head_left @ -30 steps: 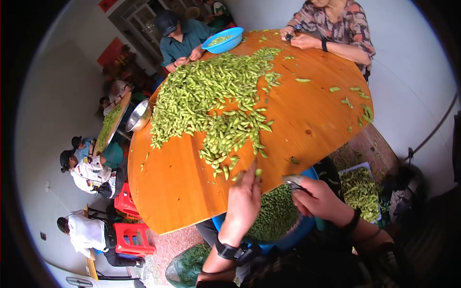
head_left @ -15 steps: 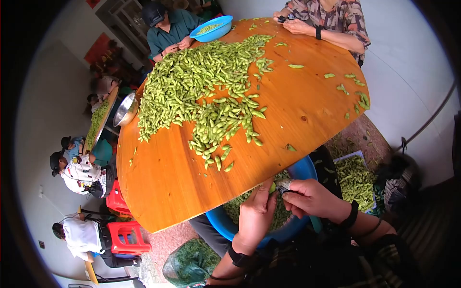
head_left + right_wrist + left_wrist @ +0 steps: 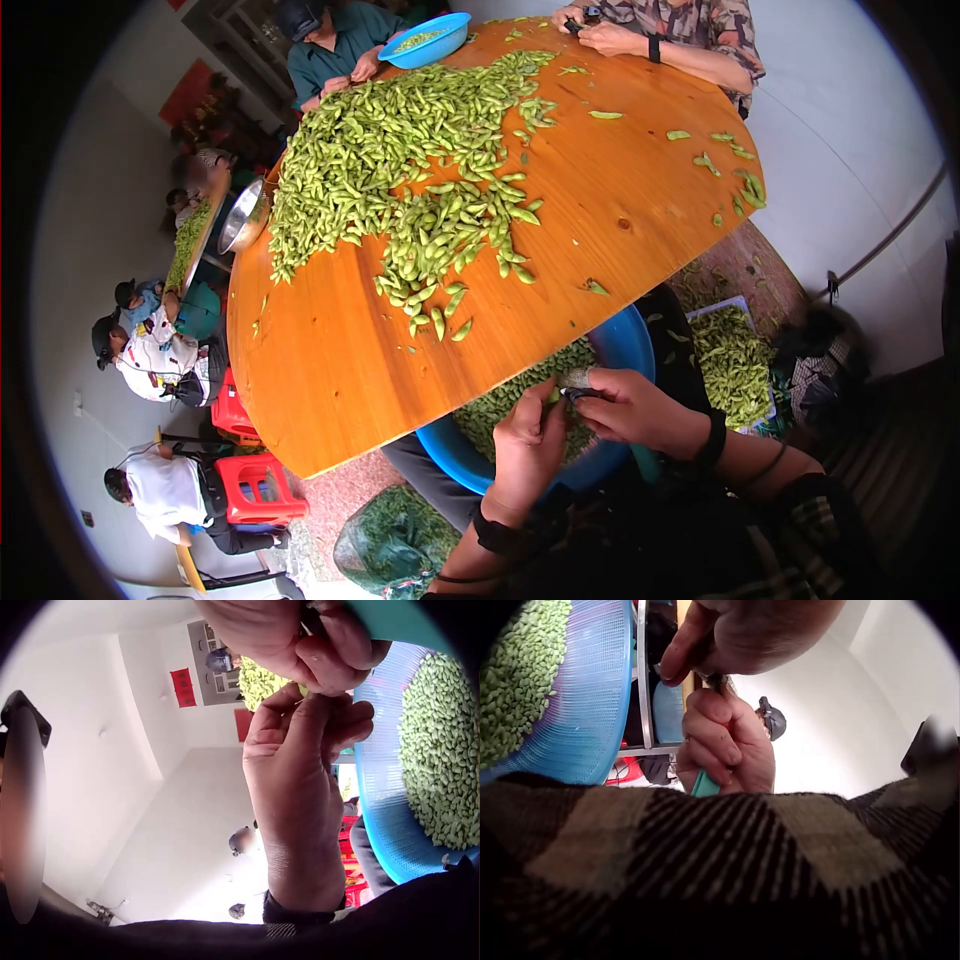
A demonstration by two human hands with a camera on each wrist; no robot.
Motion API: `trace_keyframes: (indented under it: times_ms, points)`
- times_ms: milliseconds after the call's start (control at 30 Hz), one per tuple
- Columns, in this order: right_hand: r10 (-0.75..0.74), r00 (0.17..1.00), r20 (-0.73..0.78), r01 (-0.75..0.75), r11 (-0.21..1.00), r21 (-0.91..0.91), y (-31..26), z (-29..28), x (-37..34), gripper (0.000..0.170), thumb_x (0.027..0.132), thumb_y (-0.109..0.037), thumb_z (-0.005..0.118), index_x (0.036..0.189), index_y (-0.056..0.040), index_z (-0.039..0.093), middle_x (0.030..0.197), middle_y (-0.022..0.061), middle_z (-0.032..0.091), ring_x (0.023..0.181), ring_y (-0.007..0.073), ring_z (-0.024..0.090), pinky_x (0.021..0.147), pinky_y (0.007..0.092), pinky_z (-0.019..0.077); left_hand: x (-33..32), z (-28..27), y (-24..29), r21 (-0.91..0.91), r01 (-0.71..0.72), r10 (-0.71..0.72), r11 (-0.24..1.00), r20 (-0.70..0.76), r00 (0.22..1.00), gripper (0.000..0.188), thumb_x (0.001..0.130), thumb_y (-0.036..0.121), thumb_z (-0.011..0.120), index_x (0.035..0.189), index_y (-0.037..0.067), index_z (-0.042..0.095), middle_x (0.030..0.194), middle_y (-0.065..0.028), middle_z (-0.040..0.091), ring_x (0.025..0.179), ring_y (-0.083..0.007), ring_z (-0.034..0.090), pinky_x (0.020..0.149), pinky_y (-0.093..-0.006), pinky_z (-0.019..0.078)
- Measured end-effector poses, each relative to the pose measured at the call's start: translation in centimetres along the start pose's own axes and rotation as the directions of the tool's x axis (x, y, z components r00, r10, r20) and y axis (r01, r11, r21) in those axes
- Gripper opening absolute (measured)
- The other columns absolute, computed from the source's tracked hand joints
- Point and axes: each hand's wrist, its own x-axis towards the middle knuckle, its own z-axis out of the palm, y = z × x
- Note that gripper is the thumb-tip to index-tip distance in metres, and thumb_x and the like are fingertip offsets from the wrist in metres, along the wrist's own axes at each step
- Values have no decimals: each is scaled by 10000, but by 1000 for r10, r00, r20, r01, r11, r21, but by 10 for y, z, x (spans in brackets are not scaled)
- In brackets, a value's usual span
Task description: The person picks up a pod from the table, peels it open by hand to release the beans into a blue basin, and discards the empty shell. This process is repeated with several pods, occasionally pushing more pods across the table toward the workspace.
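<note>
My left hand (image 3: 528,440) pinches a green soybean pod (image 3: 552,396) between thumb and fingers, above the near table edge's side. Right against it, my right hand (image 3: 640,408) grips a small dark tool (image 3: 578,393) with curled fingers; a greyish cover (image 3: 574,377) shows by its thumb. The fingers hide most of the tool. A teal strip (image 3: 705,784) sticks out below the right fist in the left wrist view. Under both hands stands a blue mesh basket (image 3: 632,345), holding many shelled green beans (image 3: 439,750).
A wooden table (image 3: 580,230) carries a large heap of pods (image 3: 370,150). Two people sit across it, near a blue bowl (image 3: 450,38). A metal bowl (image 3: 243,215) is beyond the left edge. A crate of pods (image 3: 735,360) and a green net bag (image 3: 390,540) are on the floor.
My left hand has drawn back from the tabletop near the heap, with a pod, to over the basket. Both hands have come together, the right one's tool at the pod. The head view has shifted.
</note>
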Motion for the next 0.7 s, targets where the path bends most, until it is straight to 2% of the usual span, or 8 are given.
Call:
trace_keyframes:
  times_ms: [100,200,333,400,533,567,600,700]
  points:
    - [19,1000,20,-20,997,69,1,0,-1,75,955,-100,514,942,-35,550,657,-27,495,548,43,424,480,223,331,-1,-2,-3,-58,29,-27,998,31,999,235,892,17,634,1123,2,592,847,-145,680,710,-199,691,637,-300,550]
    - [109,993,38,-112,990,91,-9,-2,-4,105,954,-119,519,984,-35,574,668,-28,494,543,37,411,472,216,317,2,-8,-6,-452,197,-133,870,170,977,206,942,16,577,1146,-9,574,861,-106,679,721,-158,686,650,-274,561]
    - [199,978,69,-205,974,97,-15,-10,-5,138,952,-127,518,1028,-39,593,671,-32,489,534,33,395,464,209,304,4,-14,-26,-690,355,-133,631,355,925,226,996,73,502,1207,-1,537,963,-116,667,733,-182,692,681,-285,578]
    - [217,971,95,-228,967,117,-15,-13,-3,134,946,-127,527,1017,-52,613,665,-35,501,538,36,427,457,209,312,4,-14,-31,-808,472,-145,354,451,881,246,1005,112,497,1226,8,529,975,-123,662,754,-190,694,691,-287,579]
    - [65,998,-6,-65,995,-82,3,-10,2,122,937,-124,543,968,-35,620,650,-11,529,559,61,466,482,233,360,3,0,-18,-799,397,-253,453,312,916,199,1009,150,497,1172,39,522,926,-118,663,669,-179,664,628,-289,566]
    - [-135,990,-27,124,959,-257,9,-7,3,122,931,-115,547,953,-17,615,648,19,544,578,78,487,506,251,384,4,2,-19,-694,302,-175,653,249,952,150,1009,125,493,1134,45,508,891,-105,662,668,-179,665,617,-287,565]
    - [-330,944,-11,294,857,-423,13,-5,3,124,925,-107,552,937,2,610,645,48,559,598,96,508,529,269,408,3,3,-16,-694,302,-179,654,246,953,150,1009,125,493,1134,45,508,891,-105,662,668,-179,665,617,-287,565]
    - [-286,958,-33,244,868,-432,7,-2,-1,124,923,-78,548,985,15,602,688,62,565,631,89,516,567,277,431,4,3,-9,-667,267,-199,695,179,964,130,1017,95,444,1117,32,497,858,-106,664,665,-185,671,597,-284,565]
